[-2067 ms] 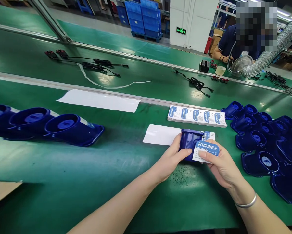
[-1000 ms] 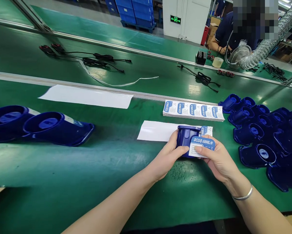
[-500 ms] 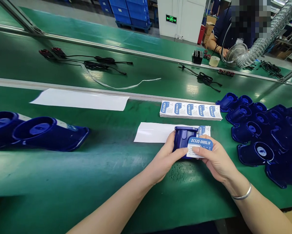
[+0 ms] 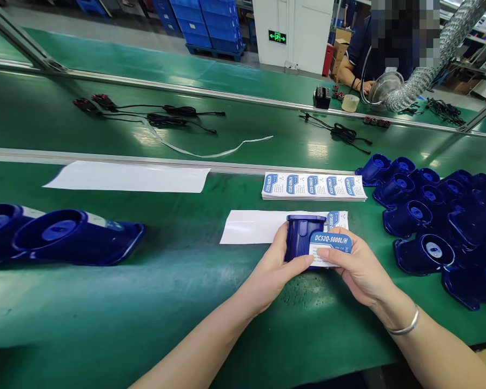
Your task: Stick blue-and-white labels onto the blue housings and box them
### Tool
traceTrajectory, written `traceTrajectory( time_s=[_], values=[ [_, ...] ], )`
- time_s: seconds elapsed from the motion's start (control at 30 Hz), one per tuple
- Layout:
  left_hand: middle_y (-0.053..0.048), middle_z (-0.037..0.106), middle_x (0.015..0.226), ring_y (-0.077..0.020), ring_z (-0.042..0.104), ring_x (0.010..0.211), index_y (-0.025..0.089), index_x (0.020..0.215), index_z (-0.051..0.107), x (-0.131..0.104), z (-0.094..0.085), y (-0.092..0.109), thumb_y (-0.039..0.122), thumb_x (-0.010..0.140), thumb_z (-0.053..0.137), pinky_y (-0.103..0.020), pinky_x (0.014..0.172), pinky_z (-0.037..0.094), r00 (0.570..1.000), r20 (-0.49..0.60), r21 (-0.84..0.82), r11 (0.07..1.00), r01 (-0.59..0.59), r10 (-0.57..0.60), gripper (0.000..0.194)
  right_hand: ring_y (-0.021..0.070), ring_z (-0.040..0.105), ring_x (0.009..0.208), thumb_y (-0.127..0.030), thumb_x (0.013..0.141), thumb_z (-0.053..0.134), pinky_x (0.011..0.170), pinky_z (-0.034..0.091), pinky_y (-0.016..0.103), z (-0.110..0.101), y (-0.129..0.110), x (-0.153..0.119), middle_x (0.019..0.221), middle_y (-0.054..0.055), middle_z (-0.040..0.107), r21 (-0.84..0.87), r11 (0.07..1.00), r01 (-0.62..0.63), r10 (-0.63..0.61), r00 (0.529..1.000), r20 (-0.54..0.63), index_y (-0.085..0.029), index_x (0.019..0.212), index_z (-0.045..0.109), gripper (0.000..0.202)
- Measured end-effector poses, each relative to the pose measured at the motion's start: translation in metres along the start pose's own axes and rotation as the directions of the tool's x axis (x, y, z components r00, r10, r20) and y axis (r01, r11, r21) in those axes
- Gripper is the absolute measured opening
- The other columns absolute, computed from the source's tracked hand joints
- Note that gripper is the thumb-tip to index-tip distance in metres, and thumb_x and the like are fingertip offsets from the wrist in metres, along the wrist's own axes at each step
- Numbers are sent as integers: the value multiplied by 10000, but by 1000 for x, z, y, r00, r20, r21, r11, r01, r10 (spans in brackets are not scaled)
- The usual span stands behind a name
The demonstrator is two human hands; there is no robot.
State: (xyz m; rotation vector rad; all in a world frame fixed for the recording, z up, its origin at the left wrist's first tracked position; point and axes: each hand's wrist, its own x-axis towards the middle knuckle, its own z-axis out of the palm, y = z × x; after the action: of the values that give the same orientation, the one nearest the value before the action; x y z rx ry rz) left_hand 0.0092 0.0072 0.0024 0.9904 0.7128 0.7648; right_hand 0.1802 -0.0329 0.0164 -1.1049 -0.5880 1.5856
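Observation:
My left hand is closed round a dark blue plastic housing, its thumb lying along the near side. A blue and white label printed "DC52Q-5000L/H" lies against the housing's right part. My right hand pinches this label at its right side, thumb on the printed face; its other fingers are partly hidden behind. Whether the label is stuck down I cannot tell. Just behind the hands is a mostly bare white label sheet, with printed labels at its right end.
A stack of label sheets and a blank white sheet lie farther back. Many blue housings crowd the right; labelled housings stand left. Black cables lie beyond the rail. A person sits opposite near a ducted hose.
The view has shifted slightly, so the left side of the table appears lower. Both hands keep the same hold on the housing and label, with barely any movement.

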Motion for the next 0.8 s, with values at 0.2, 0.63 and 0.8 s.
traceTrajectory(
  time_s=[0.2,0.63,0.8],
  values=[
    [-87,504,1489,-324,454,1379,247,1459,399,-1,1,1,295,838,736,-455,1167,351,1000,-24,-11,1000,7,-7,708,131,585,758,-274,612,953,764,451,256,3,0,0,811,-14,680,6,1000,-3,3,1000,-26,-180,837,666,376],
    [-69,472,1523,-297,402,1420,259,1468,400,-2,0,2,302,851,733,-411,1178,342,1000,-27,-4,1000,14,-14,702,137,577,747,-306,597,961,751,441,266,3,3,0,788,-13,671,30,1000,4,-3,1000,-27,-181,820,658,396],
    [-66,441,1552,-318,359,1450,278,1493,385,-3,-1,0,318,833,753,-438,1191,329,999,-38,-11,1000,22,-22,756,139,582,742,-300,587,961,744,446,268,4,3,-1,775,-17,671,47,999,2,-2,1000,-20,-186,811,664,389]
  ],
)
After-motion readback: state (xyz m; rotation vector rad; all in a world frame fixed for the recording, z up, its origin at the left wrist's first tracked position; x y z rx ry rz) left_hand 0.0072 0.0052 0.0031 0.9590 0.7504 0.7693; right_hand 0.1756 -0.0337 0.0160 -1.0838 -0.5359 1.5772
